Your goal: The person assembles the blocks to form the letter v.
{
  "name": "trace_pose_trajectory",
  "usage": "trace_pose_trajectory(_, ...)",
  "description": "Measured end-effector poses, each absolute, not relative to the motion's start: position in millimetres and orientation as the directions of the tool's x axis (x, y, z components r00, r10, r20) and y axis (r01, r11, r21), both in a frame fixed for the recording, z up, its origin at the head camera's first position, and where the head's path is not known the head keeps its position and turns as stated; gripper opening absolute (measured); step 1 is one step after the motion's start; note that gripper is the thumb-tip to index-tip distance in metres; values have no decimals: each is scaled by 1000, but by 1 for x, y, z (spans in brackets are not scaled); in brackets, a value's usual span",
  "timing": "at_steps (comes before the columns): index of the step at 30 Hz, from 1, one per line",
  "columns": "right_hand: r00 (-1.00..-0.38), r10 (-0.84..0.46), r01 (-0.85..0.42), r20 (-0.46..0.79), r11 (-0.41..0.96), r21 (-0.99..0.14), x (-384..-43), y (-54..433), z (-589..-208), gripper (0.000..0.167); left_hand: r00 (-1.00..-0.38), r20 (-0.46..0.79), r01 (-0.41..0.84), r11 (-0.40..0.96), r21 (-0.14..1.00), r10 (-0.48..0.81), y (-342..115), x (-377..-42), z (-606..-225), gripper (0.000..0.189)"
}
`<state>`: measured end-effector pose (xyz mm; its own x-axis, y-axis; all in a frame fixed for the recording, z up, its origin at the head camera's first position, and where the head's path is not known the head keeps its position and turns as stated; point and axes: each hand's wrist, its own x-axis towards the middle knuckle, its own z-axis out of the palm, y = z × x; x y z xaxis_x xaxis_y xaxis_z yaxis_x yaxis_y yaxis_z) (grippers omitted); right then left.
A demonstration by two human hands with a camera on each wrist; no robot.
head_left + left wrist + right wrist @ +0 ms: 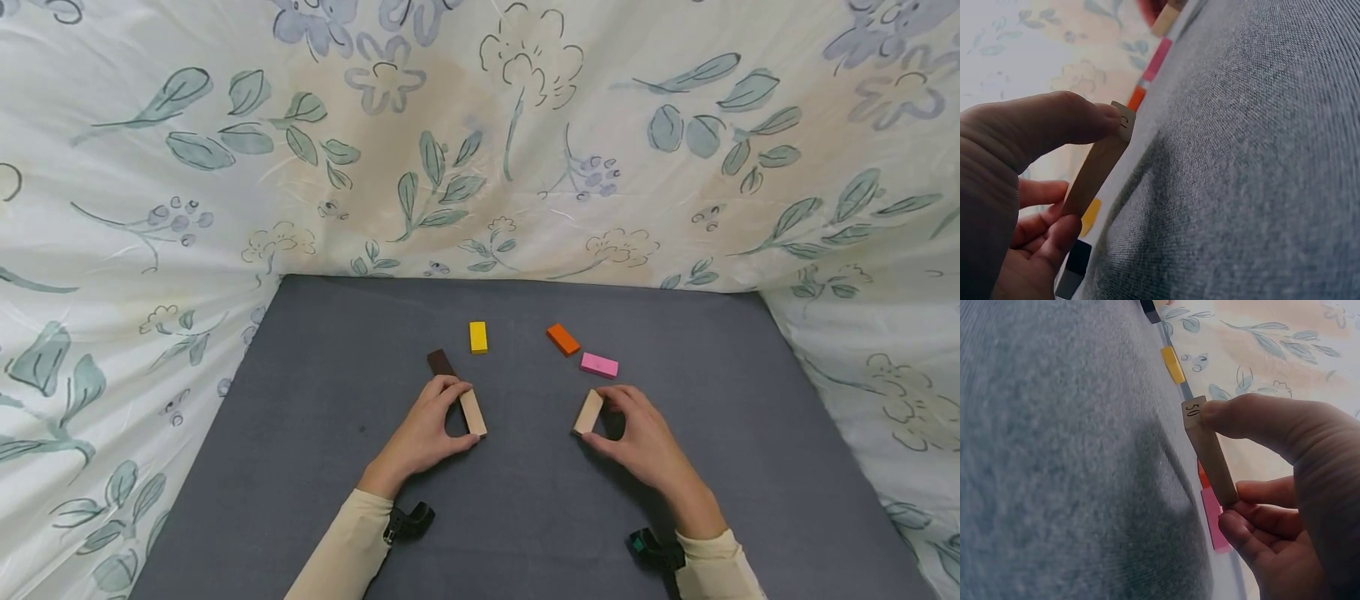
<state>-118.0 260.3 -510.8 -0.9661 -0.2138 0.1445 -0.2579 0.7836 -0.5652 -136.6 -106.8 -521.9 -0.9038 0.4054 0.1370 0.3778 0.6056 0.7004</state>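
My left hand pinches a natural wood block lengthwise, thumb on the near end and fingers on the far end. Small dark markings show on that block's end beside the thumb in the left wrist view. A second natural wood block is pinched the same way by my right hand; its near end reads 50 in the right wrist view. Just beyond my left fingers lies a dark brown block. Closest to my right fingers is a pink block. Whether either held block touches the cloth, I cannot tell.
An orange block lies at an angle left of the pink one. Farther left is a yellow block. Dark grey cloth covers the table, and a floral curtain hangs along its back and sides.
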Motion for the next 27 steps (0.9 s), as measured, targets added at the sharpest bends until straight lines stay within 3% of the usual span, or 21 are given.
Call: trace_pose_trajectory(27,-950,-256,-313,180,758,-572,-116,244,-503,68,-884,137,401,577,711,446,-94,-136,-518,73)
